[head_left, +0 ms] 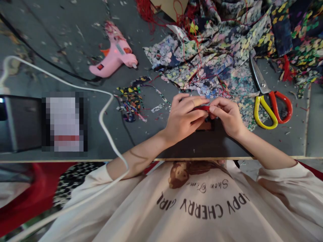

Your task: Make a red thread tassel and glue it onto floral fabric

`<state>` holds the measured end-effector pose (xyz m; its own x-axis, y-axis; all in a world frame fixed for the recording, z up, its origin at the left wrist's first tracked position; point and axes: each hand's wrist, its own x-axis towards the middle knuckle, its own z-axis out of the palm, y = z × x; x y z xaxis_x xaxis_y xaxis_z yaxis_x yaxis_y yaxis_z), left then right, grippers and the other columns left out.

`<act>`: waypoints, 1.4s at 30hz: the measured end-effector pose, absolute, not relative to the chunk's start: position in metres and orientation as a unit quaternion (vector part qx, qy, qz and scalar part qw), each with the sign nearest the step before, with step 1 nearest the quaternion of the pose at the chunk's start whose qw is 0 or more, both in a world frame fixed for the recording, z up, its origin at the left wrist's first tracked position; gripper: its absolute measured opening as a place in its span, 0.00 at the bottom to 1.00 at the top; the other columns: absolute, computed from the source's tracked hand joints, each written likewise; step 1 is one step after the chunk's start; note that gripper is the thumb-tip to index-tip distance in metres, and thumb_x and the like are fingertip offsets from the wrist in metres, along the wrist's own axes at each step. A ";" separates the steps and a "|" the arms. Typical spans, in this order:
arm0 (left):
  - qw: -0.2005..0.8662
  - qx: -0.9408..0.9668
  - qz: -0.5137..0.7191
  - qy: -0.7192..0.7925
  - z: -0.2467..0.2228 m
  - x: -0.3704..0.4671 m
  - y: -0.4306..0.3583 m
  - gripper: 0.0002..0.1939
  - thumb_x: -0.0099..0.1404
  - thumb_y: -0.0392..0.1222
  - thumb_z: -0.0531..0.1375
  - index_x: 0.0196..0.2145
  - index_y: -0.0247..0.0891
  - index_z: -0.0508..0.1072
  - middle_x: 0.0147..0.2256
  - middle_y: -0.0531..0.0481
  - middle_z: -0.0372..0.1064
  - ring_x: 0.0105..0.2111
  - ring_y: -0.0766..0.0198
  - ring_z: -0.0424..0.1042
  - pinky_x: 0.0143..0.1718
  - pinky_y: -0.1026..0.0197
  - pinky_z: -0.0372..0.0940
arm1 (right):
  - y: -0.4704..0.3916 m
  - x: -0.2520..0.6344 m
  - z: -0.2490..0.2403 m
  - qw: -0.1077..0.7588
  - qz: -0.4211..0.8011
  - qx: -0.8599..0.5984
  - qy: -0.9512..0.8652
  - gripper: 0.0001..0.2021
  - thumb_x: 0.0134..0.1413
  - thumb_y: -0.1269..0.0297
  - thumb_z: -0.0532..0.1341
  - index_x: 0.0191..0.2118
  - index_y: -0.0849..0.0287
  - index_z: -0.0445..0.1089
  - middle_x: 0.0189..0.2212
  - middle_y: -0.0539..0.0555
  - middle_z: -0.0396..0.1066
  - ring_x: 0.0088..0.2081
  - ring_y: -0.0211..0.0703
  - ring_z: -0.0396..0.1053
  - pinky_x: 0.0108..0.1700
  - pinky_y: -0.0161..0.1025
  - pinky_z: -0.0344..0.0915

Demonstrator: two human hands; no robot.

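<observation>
Over the grey tabletop, my left hand [183, 116] and my right hand [225, 116] meet at a short red cord [202, 108]. The right thumb and forefinger pinch its right end. Fingers of the left hand close around the rest, so part of it is hidden. Below the fingertips lies a small dark brown piece [205, 126], partly in shadow. Crumpled floral fabric [199, 67] spreads just beyond both hands. Scissors [263, 84] with one yellow and one red handle rest to the right, blades pointing away from me.
A pink hot glue gun [113, 57] lies at the upper left. Fabric scraps [131, 101] are left of my hands. Red thread [148, 15] tangles at the back. A white cable [102, 114] crosses near my left arm; a blurred-out rectangular object [65, 121] is farther left.
</observation>
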<state>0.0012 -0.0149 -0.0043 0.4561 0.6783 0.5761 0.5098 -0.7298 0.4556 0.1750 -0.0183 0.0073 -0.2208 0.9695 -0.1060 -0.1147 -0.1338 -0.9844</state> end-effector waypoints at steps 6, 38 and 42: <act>0.130 0.849 0.357 0.367 -0.005 0.001 -0.016 0.07 0.67 0.38 0.57 0.31 0.43 0.74 0.31 0.58 0.78 0.30 0.70 0.75 0.52 0.55 0.64 | -0.019 0.175 0.010 0.438 0.607 -0.432 -0.503 0.17 0.51 0.50 0.65 0.27 0.60 0.67 0.20 0.45 0.62 0.22 0.30 0.59 0.26 0.30 0.59; 0.835 0.381 0.214 0.334 0.016 -0.001 0.002 0.16 0.56 0.51 0.68 0.33 0.38 0.68 0.24 0.56 0.74 0.13 0.75 0.61 0.17 0.68 0.60 | -0.025 0.182 0.018 0.431 0.523 -0.371 -0.634 0.13 0.63 0.57 0.58 0.30 0.60 0.68 0.21 0.47 0.67 0.22 0.29 0.59 0.25 0.30 0.56; 0.887 0.335 0.133 0.290 0.019 -0.006 0.006 0.21 0.51 0.54 0.71 0.29 0.36 0.70 0.26 0.51 0.77 0.09 0.78 0.55 0.18 0.67 0.62 | -0.027 0.184 0.018 0.408 0.539 -0.372 -0.636 0.12 0.64 0.59 0.57 0.32 0.60 0.69 0.21 0.47 0.67 0.21 0.29 0.59 0.24 0.30 0.56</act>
<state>-0.0063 0.0060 0.0190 0.7964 0.4305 -0.4247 -0.0427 0.7405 0.6707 0.1837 -0.0267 0.0180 -0.3894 0.9135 0.1175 0.0331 0.1414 -0.9894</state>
